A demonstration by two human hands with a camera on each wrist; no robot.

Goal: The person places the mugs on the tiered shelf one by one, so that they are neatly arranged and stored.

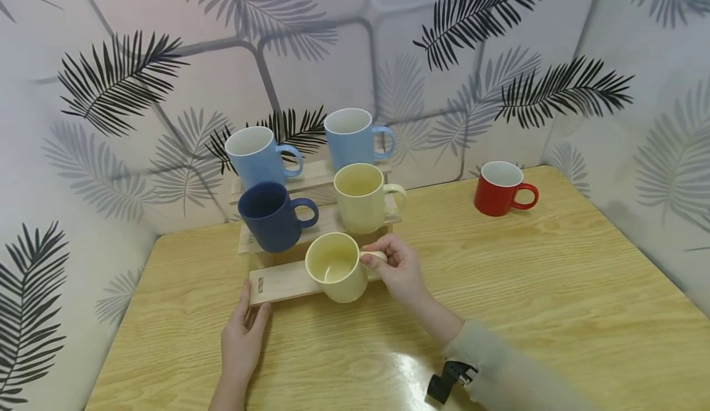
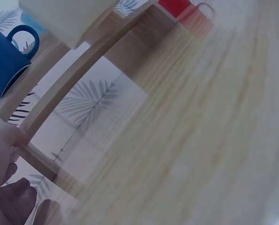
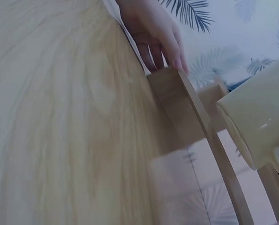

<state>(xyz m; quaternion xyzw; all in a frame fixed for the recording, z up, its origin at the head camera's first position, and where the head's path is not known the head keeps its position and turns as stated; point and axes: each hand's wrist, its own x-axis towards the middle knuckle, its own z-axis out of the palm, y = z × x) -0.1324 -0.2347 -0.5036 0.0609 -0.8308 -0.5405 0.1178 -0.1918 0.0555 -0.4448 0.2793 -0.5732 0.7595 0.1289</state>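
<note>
My right hand point(image 1: 397, 267) pinches the handle of a pale yellow mug point(image 1: 345, 281) at the bottom step of a tiered wooden rack point(image 1: 285, 281). In the right wrist view this mug point(image 3: 259, 117) is tilted and overlaps the step; whether its base touches the wood I cannot tell. My left hand point(image 1: 241, 340) grips the left end of the bottom step, thumb at the front and fingers around the end, as the left hand point(image 3: 153, 35) also shows there. On the middle step are a dark blue mug point(image 1: 272, 223) and another pale yellow mug point(image 1: 359, 204).
Two light blue mugs point(image 1: 257, 158) occupy the top step, handles to the right. A red mug point(image 1: 493, 192) stands apart at the table's back right. The wood-grain table point(image 1: 527, 288) meets leaf-patterned walls point(image 1: 421, 4). A black strap point(image 1: 446, 381) is by the right sleeve.
</note>
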